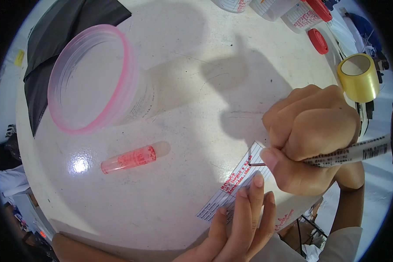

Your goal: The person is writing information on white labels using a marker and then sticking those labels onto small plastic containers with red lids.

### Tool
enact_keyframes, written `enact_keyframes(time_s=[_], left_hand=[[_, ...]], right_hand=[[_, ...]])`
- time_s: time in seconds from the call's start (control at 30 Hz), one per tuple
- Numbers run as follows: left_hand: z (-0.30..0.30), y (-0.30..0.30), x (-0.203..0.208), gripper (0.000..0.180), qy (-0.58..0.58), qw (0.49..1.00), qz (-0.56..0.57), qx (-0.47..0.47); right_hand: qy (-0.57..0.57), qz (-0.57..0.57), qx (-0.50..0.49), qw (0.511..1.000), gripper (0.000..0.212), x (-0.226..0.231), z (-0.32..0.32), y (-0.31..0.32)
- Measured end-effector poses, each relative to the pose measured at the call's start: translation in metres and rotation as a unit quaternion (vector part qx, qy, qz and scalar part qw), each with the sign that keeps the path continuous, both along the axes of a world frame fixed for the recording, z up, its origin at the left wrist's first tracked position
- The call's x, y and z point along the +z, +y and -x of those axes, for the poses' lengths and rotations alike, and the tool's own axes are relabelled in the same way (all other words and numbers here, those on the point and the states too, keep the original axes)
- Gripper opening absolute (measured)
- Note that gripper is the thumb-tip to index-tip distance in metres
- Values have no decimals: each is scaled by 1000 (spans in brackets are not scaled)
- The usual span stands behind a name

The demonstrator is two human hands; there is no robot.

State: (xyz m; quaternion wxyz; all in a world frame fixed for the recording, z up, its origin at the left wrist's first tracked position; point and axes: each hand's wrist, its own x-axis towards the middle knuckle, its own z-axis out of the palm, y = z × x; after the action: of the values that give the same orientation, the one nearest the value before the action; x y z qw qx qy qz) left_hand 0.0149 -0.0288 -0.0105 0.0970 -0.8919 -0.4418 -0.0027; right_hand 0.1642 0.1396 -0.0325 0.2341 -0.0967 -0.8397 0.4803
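A white paper label [236,185] with red handwriting lies slanted on the table near its right front edge. My left hand [245,227] rests its stretched, spread fingertips on the label's lower edge. Above it, my right hand [315,135] is closed round a pen [353,153] with a pale, printed barrel. The pen's thin tip meets the label beside the red writing. To the left of the label lies a small clear capped tube [129,160] with red marks on it, on its side.
A large clear plastic jar [137,98] with a pink rim lies tipped at the left, by a black sheet [52,39]. At the far right stand clear containers [299,18], a red lid [318,41] and a yellow tape roll [358,78]. Red writing [284,219] marks the table edge.
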Motion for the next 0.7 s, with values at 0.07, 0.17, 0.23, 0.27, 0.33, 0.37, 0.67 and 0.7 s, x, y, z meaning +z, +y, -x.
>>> enact_keyframes(time_s=[0.07,0.17,0.23,0.27,0.33,0.37,0.67,0.7], left_hand=[[-3,1,-1,29,-10,1000,-11,-4],[-2,3,2,28,-9,1000,-7,-1],[-2,4,1,28,-7,1000,2,-2],[-2,4,0,28,-5,1000,3,-5],[-4,6,-4,28,-6,1000,4,-11],[0,-1,11,28,9,1000,7,6],[0,3,-3,32,-25,999,44,-18],[1,2,-2,32,46,997,-45,-38]], right_hand=[[-18,-2,-7,1000,31,6,-3,-5],[-33,3,-8,999,31,6,1,-6],[-42,7,-8,999,31,6,0,-7],[-48,8,-9,999,31,9,-7,-2],[-61,11,-12,998,31,4,-7,-1],[-44,10,2,999,31,15,2,-4],[-102,20,-5,995,30,16,-15,-1],[-104,20,-3,994,30,18,-12,-3]])
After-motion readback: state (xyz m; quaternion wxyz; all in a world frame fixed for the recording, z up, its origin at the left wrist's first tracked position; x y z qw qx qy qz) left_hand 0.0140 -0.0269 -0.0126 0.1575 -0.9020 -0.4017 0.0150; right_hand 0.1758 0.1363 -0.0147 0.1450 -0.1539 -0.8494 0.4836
